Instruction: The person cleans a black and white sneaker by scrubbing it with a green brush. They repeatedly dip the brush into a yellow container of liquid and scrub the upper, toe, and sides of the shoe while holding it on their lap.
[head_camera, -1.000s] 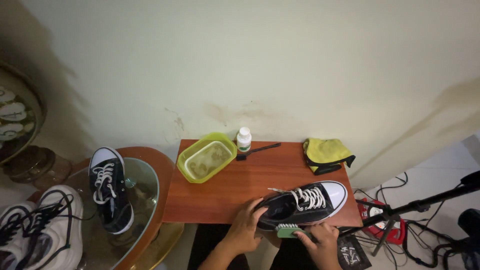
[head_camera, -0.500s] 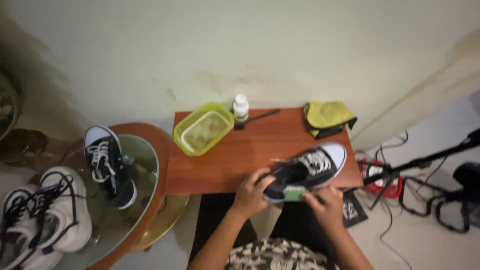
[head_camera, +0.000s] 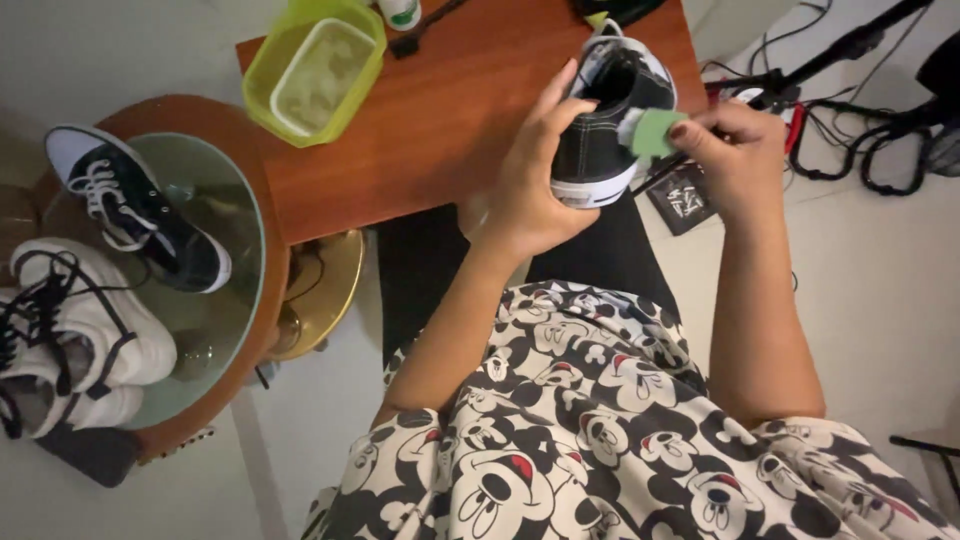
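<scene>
The left hand (head_camera: 535, 180) grips the black shoe (head_camera: 605, 130) steady above the table (head_camera: 440, 130) so the right hand (head_camera: 730, 150), pinching a green sponge (head_camera: 655, 130), can rub its side.

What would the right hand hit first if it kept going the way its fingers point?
The right hand points left, and its fingers pinch a green sponge that appears to lie against the heel of the black shoe, so the shoe comes first.
</scene>
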